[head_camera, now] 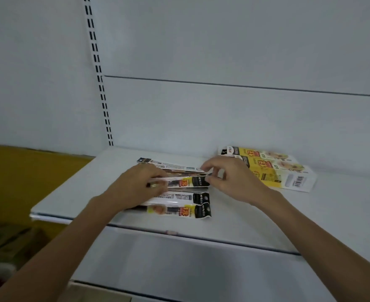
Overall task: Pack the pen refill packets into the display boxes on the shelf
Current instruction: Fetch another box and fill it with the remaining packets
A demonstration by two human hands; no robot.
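**A:** What sits at your far left?

**B:** A yellow surface (16,182) beyond the end of the shelf. Next comes the slotted upright (101,88), running up the white back panel (223,116). The white shelf (75,192) begins just right of it.

**A:** And your left hand?

**B:** Your left hand (136,185) is down on the left end of the pen refill packets. Its fingers curl round the left end of the middle packet (186,182) and grip it.

**A:** How do the packets lie?

**B:** Flat on the shelf, lengthwise from left to right, with their black headers to the right. The rear packet (171,165) shows just behind your knuckles. The front packets (179,207) lie nearer the shelf's front edge, partly under your left wrist, and the nearest one shows yellow print.

**A:** Your right hand?

**B:** Your right hand (230,182) meets that same middle packet at its black header end. Thumb and fingertips pinch it in a narrow grip, so you hold one packet by both ends.

**A:** And the display boxes?

**B:** The display boxes (275,171) lie flat on the shelf just beyond your right hand, close to the back panel. They are yellow and white, one overlapping the other, with a barcode on the white end at the far right.
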